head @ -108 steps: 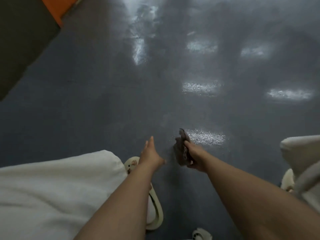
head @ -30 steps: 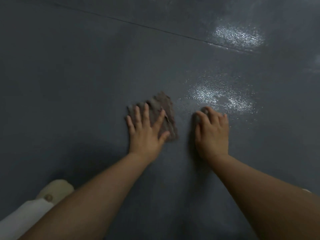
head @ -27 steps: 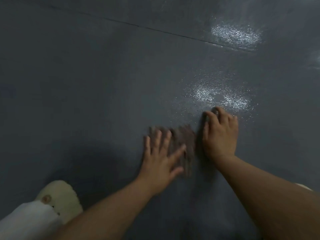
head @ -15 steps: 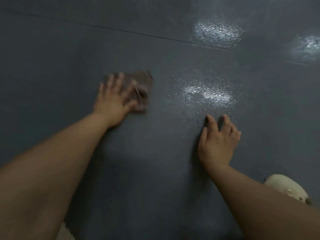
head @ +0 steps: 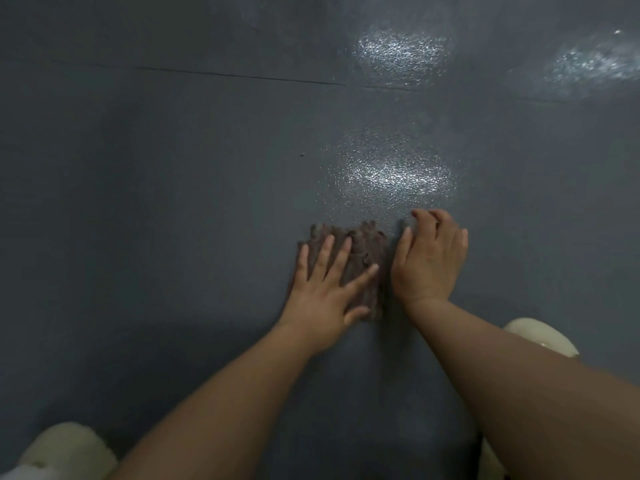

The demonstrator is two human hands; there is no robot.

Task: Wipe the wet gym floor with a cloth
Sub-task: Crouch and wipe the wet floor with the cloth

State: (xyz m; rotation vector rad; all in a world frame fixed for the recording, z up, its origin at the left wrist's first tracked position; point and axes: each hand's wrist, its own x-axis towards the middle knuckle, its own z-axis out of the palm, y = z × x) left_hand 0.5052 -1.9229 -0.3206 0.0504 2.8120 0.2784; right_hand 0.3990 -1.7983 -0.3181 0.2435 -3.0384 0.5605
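A crumpled brown cloth (head: 365, 249) lies flat on the dark grey gym floor (head: 173, 202). My left hand (head: 327, 292) presses down on it with straight, spread fingers. My right hand (head: 429, 261) rests on the bare floor just right of the cloth, fingers slightly bent, holding nothing. A shiny wet patch (head: 394, 174) glistens just beyond my right hand's fingertips.
Two more glistening patches, one (head: 401, 51) far ahead and one (head: 595, 64) at the top right. A thin floor seam (head: 242, 77) runs across the far side. Cream slippers show at the bottom left (head: 62, 452) and at the right (head: 540, 337).
My left hand has slid the cloth back from the far left to right beside my right hand. My right hand has stayed planted on the floor.
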